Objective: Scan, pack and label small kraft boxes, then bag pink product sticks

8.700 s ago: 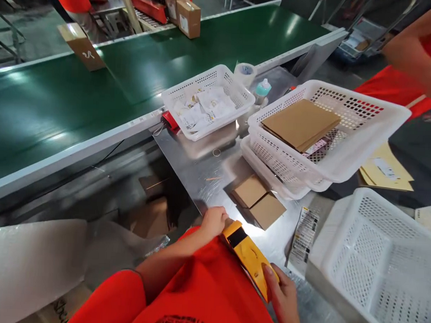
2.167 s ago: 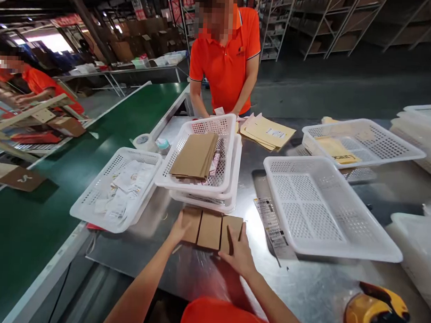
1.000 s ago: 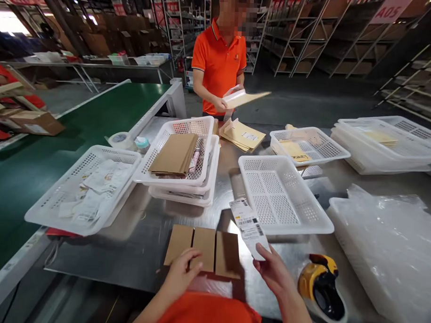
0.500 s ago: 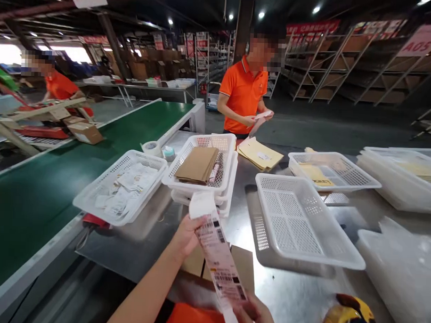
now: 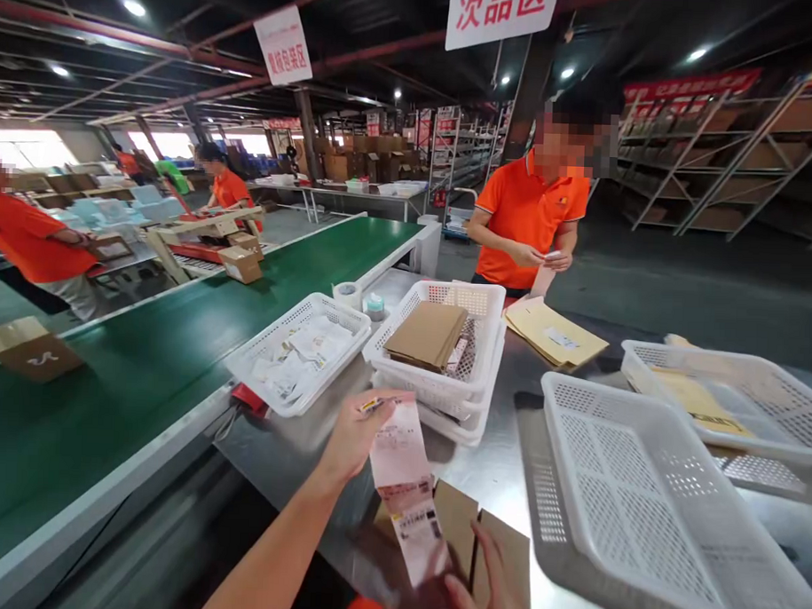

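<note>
My left hand [image 5: 353, 434] pinches the top end of a long strip of printed labels [image 5: 403, 482] and holds it up over the steel table [image 5: 294, 447]. Low in the view, my right hand [image 5: 493, 585] touches the strip's blurred bottom end with its fingers stretched out. Under the strip lie flat brown cardboard pieces [image 5: 497, 549] on the table. Just beyond stands a stack of white baskets [image 5: 473, 391]; folded brown cardboard [image 5: 428, 334] lies in the top one.
A white basket of small white packets [image 5: 298, 354] sits at the left, beside the green conveyor belt [image 5: 144, 366]. An empty white basket [image 5: 639, 490] is at the right. A person in an orange shirt [image 5: 532, 220] stands across the table by yellow envelopes [image 5: 555, 336].
The view has tilted up and turned left. The label strip now hangs shorter between my hands. The yellow scanner at the lower right has left the view.
</note>
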### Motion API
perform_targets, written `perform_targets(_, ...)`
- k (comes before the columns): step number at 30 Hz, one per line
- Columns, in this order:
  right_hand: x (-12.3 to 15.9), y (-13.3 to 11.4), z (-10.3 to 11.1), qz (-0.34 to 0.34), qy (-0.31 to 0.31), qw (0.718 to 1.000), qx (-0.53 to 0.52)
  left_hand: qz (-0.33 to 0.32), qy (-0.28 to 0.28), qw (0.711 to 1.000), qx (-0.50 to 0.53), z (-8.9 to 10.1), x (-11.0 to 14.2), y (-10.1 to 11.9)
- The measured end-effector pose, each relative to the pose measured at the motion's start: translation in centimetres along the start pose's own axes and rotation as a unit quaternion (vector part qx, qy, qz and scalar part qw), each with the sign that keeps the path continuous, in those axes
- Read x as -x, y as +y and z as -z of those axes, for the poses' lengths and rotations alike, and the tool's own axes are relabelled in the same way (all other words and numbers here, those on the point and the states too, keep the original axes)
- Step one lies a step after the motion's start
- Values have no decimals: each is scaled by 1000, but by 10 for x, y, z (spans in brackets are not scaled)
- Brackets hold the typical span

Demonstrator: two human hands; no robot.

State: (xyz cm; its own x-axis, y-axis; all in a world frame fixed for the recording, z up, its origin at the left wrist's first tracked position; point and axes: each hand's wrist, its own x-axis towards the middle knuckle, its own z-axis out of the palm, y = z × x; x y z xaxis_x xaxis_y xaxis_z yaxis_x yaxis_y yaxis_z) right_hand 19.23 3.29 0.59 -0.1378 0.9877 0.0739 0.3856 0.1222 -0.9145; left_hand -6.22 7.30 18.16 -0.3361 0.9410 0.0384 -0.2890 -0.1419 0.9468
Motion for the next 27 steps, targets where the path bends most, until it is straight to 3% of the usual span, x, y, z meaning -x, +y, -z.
perform_targets(2, -17, -53, 2, 34, -12, 999, -31, 7, -98, 992, -73, -6, 11, 16)
perform_targets(4, -31, -103, 4, 54, -89, 993, -59, 30, -178, 977, -111, -14, 20, 30)
perform_targets(5, -36, -123, 4, 41, -131, 989, -58, 40, -192, 974, -113, -17, 23, 35)
perform_targets(7, -39, -147, 2, 15, -169, 982, -88, 50, -166, 982, -72, -20, 28, 38)
perform_targets(9, -37, -152, -2, -14, -142, 981, -132, 53, -125, 991, -7, -17, 32, 31)
perform_targets(11, -33, -145, -6, -44, -84, 982, -165, 84, -145, 986, 19, -10, 39, 14)
perform_targets(14, -29, -132, -8, -96, -15, 977, -192, 156, -201, 965, -58, -2, 57, -16)
perform_targets(16, -28, -128, -6, -118, 2, 970, -214, 161, -192, 960, -125, -1, 68, -29)
perform_targets(18, -30, -127, -1, -126, 6, 962, -244, 148, -178, 956, -178, -3, 72, -33)
perform_targets(22, -43, -125, 18, -143, 50, 948, -281, 156, -231, 927, -250, 1, 69, -23)
perform_targets(24, -55, -124, 31, -176, 87, 923, -329, 165, -265, 911, -268, 13, 67, -19)
perform_targets(27, -73, -122, 49, -212, 115, 861, -448, 206, -312, 884, -280, 36, 69, -24)
